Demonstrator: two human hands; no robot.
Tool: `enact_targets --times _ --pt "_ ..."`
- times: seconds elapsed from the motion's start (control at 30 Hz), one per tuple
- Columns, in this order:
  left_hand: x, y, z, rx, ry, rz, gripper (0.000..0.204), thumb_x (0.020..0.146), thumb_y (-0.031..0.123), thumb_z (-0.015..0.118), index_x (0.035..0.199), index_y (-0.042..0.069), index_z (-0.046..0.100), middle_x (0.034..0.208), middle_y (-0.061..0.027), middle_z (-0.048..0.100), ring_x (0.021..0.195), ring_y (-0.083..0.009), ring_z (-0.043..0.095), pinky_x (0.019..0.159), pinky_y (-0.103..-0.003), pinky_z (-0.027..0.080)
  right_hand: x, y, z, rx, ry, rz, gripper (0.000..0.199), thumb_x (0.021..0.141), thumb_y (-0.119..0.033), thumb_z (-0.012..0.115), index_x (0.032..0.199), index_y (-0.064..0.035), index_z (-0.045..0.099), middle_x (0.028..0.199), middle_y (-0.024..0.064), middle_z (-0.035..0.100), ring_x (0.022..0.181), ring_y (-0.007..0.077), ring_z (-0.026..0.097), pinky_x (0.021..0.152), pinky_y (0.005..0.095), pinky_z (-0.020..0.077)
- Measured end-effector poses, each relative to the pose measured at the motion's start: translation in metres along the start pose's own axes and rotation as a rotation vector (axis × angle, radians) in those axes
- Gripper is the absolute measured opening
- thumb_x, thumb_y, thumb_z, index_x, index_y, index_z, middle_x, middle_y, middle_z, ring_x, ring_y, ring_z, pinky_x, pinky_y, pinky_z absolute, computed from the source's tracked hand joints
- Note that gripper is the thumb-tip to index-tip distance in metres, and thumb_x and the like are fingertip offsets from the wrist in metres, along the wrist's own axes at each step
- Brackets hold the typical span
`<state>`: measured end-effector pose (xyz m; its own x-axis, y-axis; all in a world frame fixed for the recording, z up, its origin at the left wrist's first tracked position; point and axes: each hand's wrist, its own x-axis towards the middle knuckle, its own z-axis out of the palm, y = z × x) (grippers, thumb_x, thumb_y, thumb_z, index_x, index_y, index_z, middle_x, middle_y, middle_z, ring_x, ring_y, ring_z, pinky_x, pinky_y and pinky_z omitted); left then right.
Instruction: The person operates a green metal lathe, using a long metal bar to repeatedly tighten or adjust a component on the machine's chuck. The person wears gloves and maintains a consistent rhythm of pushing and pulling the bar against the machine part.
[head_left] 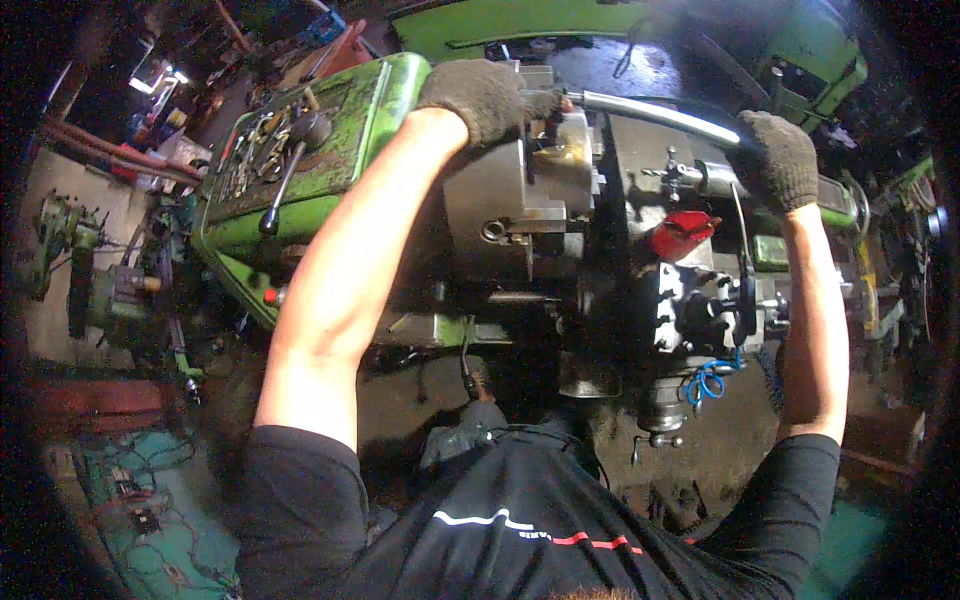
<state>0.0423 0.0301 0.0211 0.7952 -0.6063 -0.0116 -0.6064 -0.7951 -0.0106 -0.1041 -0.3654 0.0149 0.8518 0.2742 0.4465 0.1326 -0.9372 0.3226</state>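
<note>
Right hand (782, 160), grip around one metal bar (660, 115); left hand (478, 100), grip unclear, at one chuck (485, 198)

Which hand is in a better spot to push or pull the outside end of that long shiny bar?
Probably the right hand: it is at the outer end of the silvery bar. The left hand is over by the big metal chuck.

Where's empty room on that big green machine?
The green strip between the loose tools and left hand looks bare, as does some grey metal below the silver bar, left of the drill bit. Crowded: around the red thing and tool post.
</note>
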Motion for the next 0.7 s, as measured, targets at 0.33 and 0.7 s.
enact_targets --times 0.33,0.7 --pt "-0.052 0.084 -0.009 -0.2 0.117 -0.273 0.045 0.107 0.043 0.056 0.123 0.005 0.074 0.122 -0.0263 0.074 0.112 -0.0461 0.072 0.097 -0.058 0.059 0.104 0.112 0.102 0.042 0.138 -0.141 0.032 0.093 -0.017 0.068 0.122 -0.0076 0.076 0.113 0.0196 0.077 0.107 0.0427 0.074 0.096 0.0534 0.0583" --pt "-0.039 0.104 0.017 -0.113 0.12 -0.308 0.031 0.102 0.021 0.064 0.115 -0.008 0.063 0.087 -0.0271 0.076 0.082 -0.043 0.08 0.071 -0.052 0.065 0.301 -0.045 0.087 -0.156 -0.149 -0.051 0.016 0.09 -0.018 0.071 0.096 -0.0189 0.087 0.106 0.0115 0.082 0.107 0.0317 0.079 0.094 0.0446 0.0622"
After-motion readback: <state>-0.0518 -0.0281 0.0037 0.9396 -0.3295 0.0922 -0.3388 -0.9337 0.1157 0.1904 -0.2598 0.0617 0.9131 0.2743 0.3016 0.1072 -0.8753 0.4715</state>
